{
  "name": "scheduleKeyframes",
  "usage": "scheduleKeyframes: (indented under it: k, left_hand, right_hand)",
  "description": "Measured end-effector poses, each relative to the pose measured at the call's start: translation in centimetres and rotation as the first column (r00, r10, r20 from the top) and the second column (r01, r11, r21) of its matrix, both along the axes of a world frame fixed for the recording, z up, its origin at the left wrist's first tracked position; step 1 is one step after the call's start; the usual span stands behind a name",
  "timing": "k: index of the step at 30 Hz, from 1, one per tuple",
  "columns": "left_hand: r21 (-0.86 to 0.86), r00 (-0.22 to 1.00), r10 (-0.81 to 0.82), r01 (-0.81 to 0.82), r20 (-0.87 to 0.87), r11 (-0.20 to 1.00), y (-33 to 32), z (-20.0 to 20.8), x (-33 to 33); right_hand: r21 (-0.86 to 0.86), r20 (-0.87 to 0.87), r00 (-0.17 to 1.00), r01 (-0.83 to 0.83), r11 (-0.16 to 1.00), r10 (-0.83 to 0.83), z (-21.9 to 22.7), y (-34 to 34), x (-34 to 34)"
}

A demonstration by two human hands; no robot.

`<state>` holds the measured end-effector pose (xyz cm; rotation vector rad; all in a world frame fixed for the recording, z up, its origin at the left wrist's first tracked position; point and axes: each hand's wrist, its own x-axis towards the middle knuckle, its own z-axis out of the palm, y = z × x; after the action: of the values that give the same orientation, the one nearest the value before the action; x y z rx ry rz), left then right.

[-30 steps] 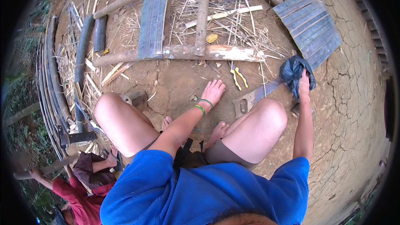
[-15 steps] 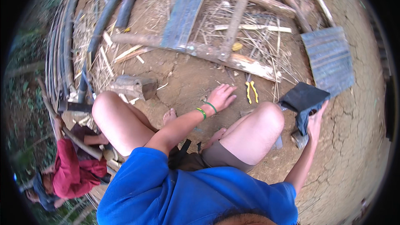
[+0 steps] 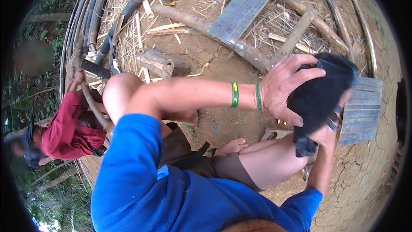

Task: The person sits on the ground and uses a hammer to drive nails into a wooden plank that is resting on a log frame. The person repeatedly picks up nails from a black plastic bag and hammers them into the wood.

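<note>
A soft black pouch or bag (image 3: 319, 96) is raised over my right knee; its exact kind is not clear. My right hand (image 3: 325, 135) grips its lower right side, some fingers hidden behind it, near a narrow dark strap (image 3: 332, 122). My left hand (image 3: 279, 88) reaches across with fingers and thumb spread, lying against the bag's left side or just over it. Green bands circle the left wrist. Small yellow bits of the pliers (image 3: 281, 122) peek out below the left hand; the rest is covered.
Ahead lies a log frame (image 3: 184, 19) with a corrugated metal sheet (image 3: 244, 8) across it. Another sheet (image 3: 361, 111) is at the right. A short hollow log (image 3: 161, 63) lies beyond my left knee. At far left a person in red (image 3: 71, 124) holds a long stick (image 3: 92, 103).
My left hand has moved right and up to the black bag. The right hand has brought the bag closer and turned it. The view has swung, so the ground things appear shifted.
</note>
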<state>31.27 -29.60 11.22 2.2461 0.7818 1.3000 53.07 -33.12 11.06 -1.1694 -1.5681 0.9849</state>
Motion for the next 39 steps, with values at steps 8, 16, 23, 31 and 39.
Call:
scheduleKeyframes:
  k: [8,16,23,31,39]
  left_hand:
    - [-0.680,0.941,0.267,-0.336,-0.210,0.651,-0.1,4.7,-12.6]
    - [-0.756,0.784,0.545,-0.542,-0.299,0.366,-1.7,2.6,-25.6]
    - [-0.936,0.738,0.650,-0.332,-0.183,0.114,1.8,2.5,-34.1]
    - [-0.487,0.516,0.499,-0.850,-0.696,0.200,-1.4,-8.2,-41.9]
    - [-0.053,0.361,0.468,-0.833,-0.807,0.551,-2.5,-13.3,-38.5]
  right_hand:
    - [0.103,0.213,0.879,-0.453,0.885,0.426,0.5,2.8,-18.8]
    - [0.032,0.146,0.839,-0.534,0.845,0.524,-0.4,2.3,-32.3]
    - [0.042,0.107,0.825,-0.561,0.827,0.555,-2.2,5.8,-41.1]
    - [-0.421,0.008,0.727,-0.621,0.661,0.687,-17.4,9.3,-44.8]
    - [0.063,0.794,0.494,-0.646,0.761,0.354,-21.2,10.0,-48.2]
